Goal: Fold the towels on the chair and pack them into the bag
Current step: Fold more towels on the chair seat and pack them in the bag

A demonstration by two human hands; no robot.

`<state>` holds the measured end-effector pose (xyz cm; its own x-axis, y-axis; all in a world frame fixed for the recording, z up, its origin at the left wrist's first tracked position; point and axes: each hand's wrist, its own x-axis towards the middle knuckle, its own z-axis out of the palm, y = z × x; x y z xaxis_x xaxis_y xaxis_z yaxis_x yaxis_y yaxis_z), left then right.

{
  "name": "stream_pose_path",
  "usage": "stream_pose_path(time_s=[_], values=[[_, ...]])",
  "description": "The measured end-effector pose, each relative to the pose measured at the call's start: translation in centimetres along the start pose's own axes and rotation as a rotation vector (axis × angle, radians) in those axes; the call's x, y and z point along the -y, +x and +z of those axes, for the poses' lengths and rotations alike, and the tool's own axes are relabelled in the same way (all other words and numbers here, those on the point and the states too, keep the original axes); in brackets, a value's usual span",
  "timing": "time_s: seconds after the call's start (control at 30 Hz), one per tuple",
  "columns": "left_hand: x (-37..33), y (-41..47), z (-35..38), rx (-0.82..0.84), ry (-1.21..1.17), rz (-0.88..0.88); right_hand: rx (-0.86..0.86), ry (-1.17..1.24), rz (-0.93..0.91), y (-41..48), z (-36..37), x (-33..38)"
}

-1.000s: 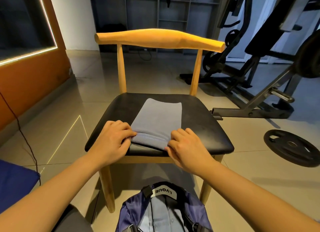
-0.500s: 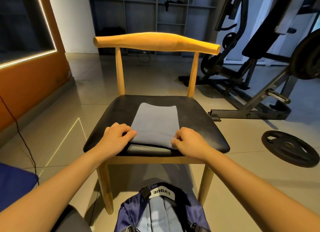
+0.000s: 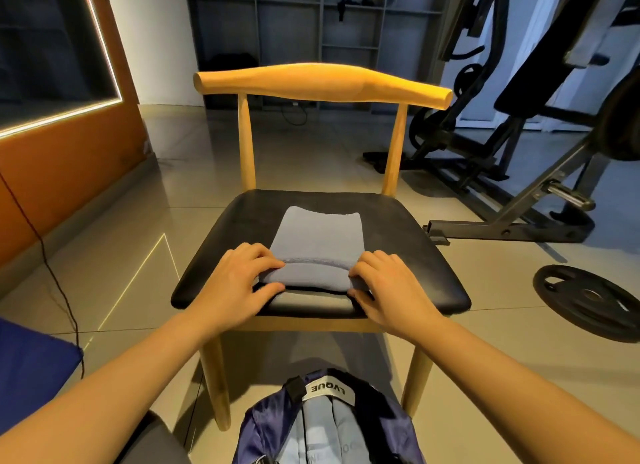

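A grey-blue towel (image 3: 317, 242) lies folded into a narrow strip on the black seat of a wooden chair (image 3: 408, 255). Its near end is raised off the seat and rolled back over itself. My left hand (image 3: 239, 283) pinches that end's left corner, thumb underneath and fingers on top. On the opposite corner my right hand (image 3: 388, 287) holds the towel the same way. A dark blue bag (image 3: 329, 425) with a white label stands open on the floor below the chair's front edge, with light blue cloth showing inside.
A weight bench frame (image 3: 512, 228) and a black weight plate (image 3: 588, 301) sit on the tiled floor to the right. An orange wall (image 3: 62, 158) with a lit strip is on the left, a black cable hanging along it. A blue cloth (image 3: 31, 366) lies at lower left.
Both hands have lifted the towel's near end off the seat edge and carried it a little toward the chair back, so it now curls over the rest.
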<state>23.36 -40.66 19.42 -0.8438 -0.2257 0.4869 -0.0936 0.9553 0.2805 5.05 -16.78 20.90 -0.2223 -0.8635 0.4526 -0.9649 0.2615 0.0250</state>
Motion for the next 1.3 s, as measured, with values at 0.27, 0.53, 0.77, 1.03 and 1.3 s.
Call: stream_pose_path(time_s=[0.27, 0.53, 0.77, 1.03, 1.3], values=[[-1.3, 1.6, 0.3, -0.039, -0.344, -0.311, 0.168, 0.419, 0.374, 2.3, -1.4, -1.2], [-1.1, 3.7, 1.7, -0.221, -0.206, -0.377, -0.035, -0.119, 0.064, 2.1, 1.0, -0.1], [0.9, 2.1, 1.0, -0.047, -0.107, -0.123, 0.079, 0.133, 0.132, 3.0, -0.2, -1.2], [-0.1, 3.3, -0.1, 0.147, -0.459, -0.380, 0.353, 0.475, 0.355, 4.2, -1.9, -2.7], [-1.1, 5.5, 1.2, -0.067, -0.408, -0.541, -0.039, -0.085, 0.056, 3.6, 0.0, -1.1]])
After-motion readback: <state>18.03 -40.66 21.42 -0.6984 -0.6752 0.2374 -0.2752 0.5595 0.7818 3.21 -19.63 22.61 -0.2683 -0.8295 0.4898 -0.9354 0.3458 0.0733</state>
